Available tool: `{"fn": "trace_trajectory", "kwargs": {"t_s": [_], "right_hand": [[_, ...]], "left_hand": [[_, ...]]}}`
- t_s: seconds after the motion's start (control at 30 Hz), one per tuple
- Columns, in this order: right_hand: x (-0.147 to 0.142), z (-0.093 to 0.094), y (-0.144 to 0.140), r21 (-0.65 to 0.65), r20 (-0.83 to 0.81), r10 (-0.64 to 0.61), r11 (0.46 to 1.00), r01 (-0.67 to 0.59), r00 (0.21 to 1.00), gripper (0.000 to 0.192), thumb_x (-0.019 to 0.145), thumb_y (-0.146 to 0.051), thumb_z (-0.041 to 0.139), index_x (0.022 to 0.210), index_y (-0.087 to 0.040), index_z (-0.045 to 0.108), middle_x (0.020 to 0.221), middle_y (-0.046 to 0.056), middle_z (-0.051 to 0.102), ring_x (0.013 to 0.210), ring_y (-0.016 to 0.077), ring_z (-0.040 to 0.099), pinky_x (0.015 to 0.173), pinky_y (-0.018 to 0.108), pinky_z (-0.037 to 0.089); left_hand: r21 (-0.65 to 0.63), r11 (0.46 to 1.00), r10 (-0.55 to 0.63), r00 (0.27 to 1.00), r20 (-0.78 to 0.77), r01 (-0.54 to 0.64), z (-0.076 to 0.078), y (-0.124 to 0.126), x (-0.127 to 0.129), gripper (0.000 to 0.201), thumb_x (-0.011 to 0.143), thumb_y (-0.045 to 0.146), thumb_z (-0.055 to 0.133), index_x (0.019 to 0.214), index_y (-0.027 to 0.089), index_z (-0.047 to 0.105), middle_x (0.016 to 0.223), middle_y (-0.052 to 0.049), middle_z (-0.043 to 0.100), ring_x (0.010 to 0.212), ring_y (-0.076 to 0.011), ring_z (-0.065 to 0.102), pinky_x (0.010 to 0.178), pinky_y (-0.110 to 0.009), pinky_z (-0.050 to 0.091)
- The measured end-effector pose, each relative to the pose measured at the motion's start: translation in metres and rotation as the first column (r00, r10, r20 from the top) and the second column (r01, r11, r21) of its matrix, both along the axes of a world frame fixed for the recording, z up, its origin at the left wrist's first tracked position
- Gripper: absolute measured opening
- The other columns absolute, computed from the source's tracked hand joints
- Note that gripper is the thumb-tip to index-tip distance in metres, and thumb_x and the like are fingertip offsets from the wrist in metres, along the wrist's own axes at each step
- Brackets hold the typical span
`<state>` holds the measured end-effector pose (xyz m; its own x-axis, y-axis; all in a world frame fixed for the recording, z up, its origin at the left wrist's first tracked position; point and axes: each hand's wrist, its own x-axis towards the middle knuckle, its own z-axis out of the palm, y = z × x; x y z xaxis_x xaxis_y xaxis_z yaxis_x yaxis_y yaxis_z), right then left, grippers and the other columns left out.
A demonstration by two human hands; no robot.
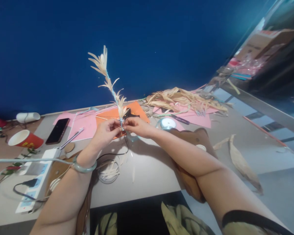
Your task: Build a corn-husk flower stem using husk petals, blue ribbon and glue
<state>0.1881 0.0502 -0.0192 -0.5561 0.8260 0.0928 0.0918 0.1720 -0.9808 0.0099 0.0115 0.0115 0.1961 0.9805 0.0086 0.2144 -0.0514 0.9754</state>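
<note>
Step in hand: you look to be binding another husk leaf onto the leafy stem (112, 86), low down where both hands meet.
Left hand: your left hand (107, 131) has its grip pressed together on the base of the stem, fingertips pinching it just above the bench (149, 169).
Right hand: your right hand (137, 126) meets the left from the other side, fingers pinched on the same spot; whether it also holds a loose strip or thread is too small to tell.
Stem: it stands nearly upright from your fingers, leaning a little left, with pale leaves fanned along it up to the tip, wound in light blue.
Under the hands: orange paper (117, 115) over pink paper (84, 125), both flat on the bench.
Nearby: a phone (57, 130) to the left, a red cup (25, 139) further left, a power strip (35, 178) by your left forearm, a pile of husk strips (183, 99) to the right, a round tape reel (168, 123) just beside your right wrist.
Next move, as I judge it: keep the left pinch firm so the stem does not twist, and let the right hand do the winding, snug against the last leaf.
Risk: slacken either pinch and the wrap could loosen.
</note>
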Motion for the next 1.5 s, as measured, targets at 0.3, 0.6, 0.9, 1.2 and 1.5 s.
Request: {"fn": "trace_trajectory", "kwargs": {"t_s": [0.3,0.6,0.9,1.2,1.5], "right_hand": [[-0.003,0.009,-0.009,-0.263,-0.065,0.005,0.965,-0.022,0.998,0.019,0.072,-0.026,0.069,0.072,-0.018,0.052,0.052,-0.008,0.045,0.041,0.0048,0.032,0.041,0.020,0.020],[-0.005,-0.002,-0.003,-0.112,0.003,-0.091,0.990,0.090,0.996,0.028,0.066,-0.036,0.076,0.066,-0.014,0.059,0.060,-0.004,0.053,0.055,0.0071,0.042,0.053,0.021,0.030],[-0.004,-0.007,-0.004,-0.231,-0.086,-0.042,0.973,0.021,0.995,0.035,0.065,-0.043,0.080,0.075,-0.014,0.063,0.053,-0.006,0.051,0.045,0.0049,0.031,0.044,0.021,0.021],[-0.008,-0.011,-0.003,-0.151,-0.098,-0.146,0.980,0.131,0.984,0.035,0.062,-0.042,0.081,0.070,-0.012,0.064,0.062,-0.001,0.062,0.055,0.0073,0.048,0.053,0.021,0.035],[-0.012,-0.012,-0.004,-0.113,-0.101,-0.244,0.966,0.232,0.965,0.023,0.064,-0.033,0.077,0.068,-0.013,0.065,0.065,0.001,0.065,0.061,0.0111,0.056,0.061,0.024,0.043]], "left_hand": [[0.018,1.000,0.024,0.999,-0.035,-0.023,0.003,-0.002,0.001,0.022,0.065,0.028,0.076,0.081,0.015,0.068,0.069,-0.003,0.070,0.059,-0.0161,0.065,0.057,-0.028,0.053],[0.020,0.998,0.065,0.996,-0.068,-0.064,0.004,-0.003,0.005,0.016,0.066,0.026,0.073,0.075,0.016,0.064,0.058,0.000,0.065,0.051,-0.0148,0.062,0.052,-0.026,0.050],[-0.105,0.994,0.031,0.999,-0.023,-0.033,0.006,-0.001,-0.001,0.028,0.063,0.030,0.080,0.075,0.016,0.059,0.057,-0.002,0.067,0.055,-0.0181,0.068,0.058,-0.030,0.058],[-0.164,0.985,0.069,0.997,0.045,-0.061,0.005,0.001,0.003,0.024,0.063,0.024,0.078,0.073,0.014,0.058,0.057,-0.001,0.068,0.055,-0.0161,0.070,0.060,-0.028,0.060],[-0.123,0.980,0.167,0.981,0.094,-0.155,-0.002,0.000,0.010,0.024,0.066,0.023,0.078,0.074,0.014,0.057,0.060,0.001,0.067,0.057,-0.0153,0.071,0.060,-0.026,0.060]]}}
